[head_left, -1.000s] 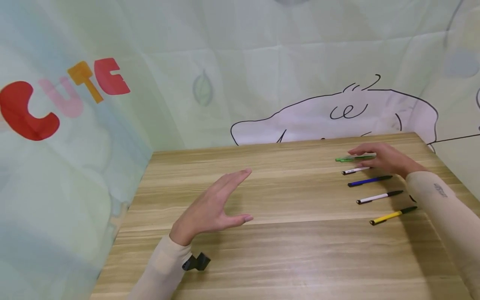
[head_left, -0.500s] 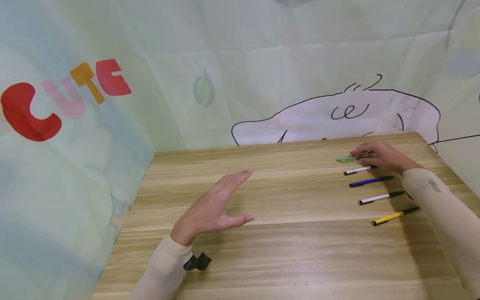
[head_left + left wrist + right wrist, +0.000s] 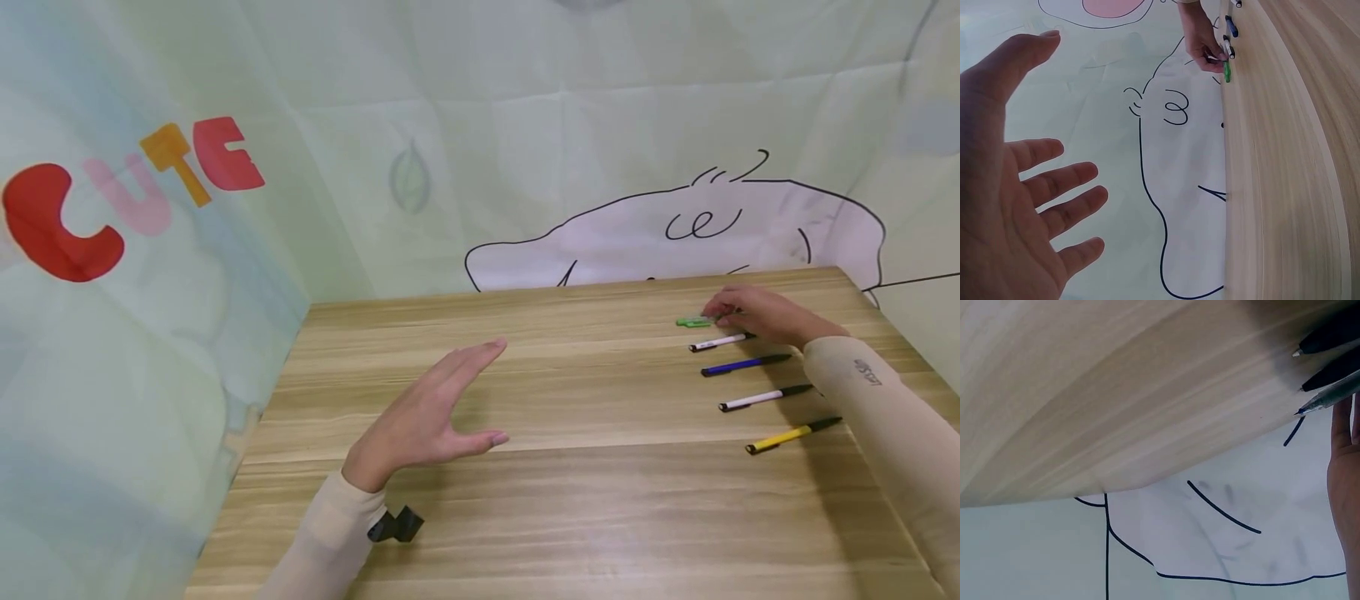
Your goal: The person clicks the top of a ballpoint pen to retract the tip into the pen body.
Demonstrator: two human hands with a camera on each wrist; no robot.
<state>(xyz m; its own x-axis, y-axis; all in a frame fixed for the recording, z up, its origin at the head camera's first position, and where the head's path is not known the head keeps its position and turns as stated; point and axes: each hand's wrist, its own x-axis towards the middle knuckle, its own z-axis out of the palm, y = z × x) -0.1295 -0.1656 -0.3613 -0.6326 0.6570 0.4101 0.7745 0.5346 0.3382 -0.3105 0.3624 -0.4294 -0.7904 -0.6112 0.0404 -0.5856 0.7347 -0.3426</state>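
At the far right of the table, my right hand (image 3: pixel 768 317) pinches a green pen (image 3: pixel 692 322) between thumb and fingers, and the hand hides the pen's middle. In the right wrist view, the clear tip end of that green pen (image 3: pixel 1329 397) points left, beside dark tips of other pens. Just in front of it lies a white pen (image 3: pixel 717 342), followed by a blue pen (image 3: pixel 738 366), another white pen (image 3: pixel 756 400) and a yellow pen (image 3: pixel 783 438). My left hand (image 3: pixel 420 412) is held over the table's left half, thumb and fingers spread, holding nothing.
The wood-grain table (image 3: pixel 600 517) runs back to a printed cloth (image 3: pixel 487 167) with a cartoon figure. On the left hangs more cloth with large red, pink and orange letters (image 3: pixel 63 225). A black device (image 3: pixel 397 524) is strapped at my left wrist.
My right fingers have closed in on the green pen and covered more of it. The left hand and the other pens stay as they were, apart from a slight camera shift.
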